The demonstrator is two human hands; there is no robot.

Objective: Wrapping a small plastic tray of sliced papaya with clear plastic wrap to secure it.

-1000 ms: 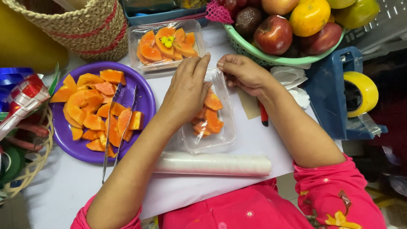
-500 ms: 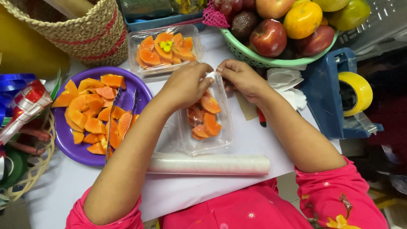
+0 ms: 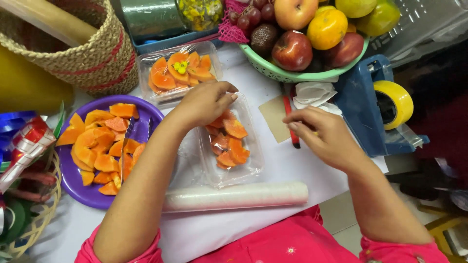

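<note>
Far left edge: shiny ribbon bundle [image 3: 22, 146], red, silver and blue, beside a woven rim

Upper left: straw basket [image 3: 85, 53] with red stripes, standing on the bench [image 3: 302, 168], which is covered in white paper

Left of centre: purple plate [image 3: 144, 129] loaded with orange papaya chunks [image 3: 100, 148], skin edges showing on some

Behind plate: sealed clear tray [image 3: 180, 70] of papaya slices, small yellow flower on top, film stretched over it

Centre: left hand [image 3: 204, 102] over far end of open clear tray [image 3: 229, 143]; fingers [image 3: 226, 95] curled and bunched downward, tips at the tray's upper rim, touching film or fruit there; exact grip cannot be told. Tray sits between plate and right hand, holding a few papaya pieces, loose film trailing off its left side

Near edge of bench: roll of cling film [image 3: 236, 195], lying crosswise just in front of the open tray

Right of centre: right hand [image 3: 324, 136] resting on paper, apart from tray; fingers bent inward, thumb against forefinger, whether anything is pinched cannot be told. Red-handled tool [image 3: 288, 114] partly under it, lying on a brown card

Upper right: green bowl [image 3: 292, 75] of apples, orange, grapes

Far right: blue tape dispenser [image 3: 363, 102] with yellow tape roll [image 3: 395, 102]
</note>
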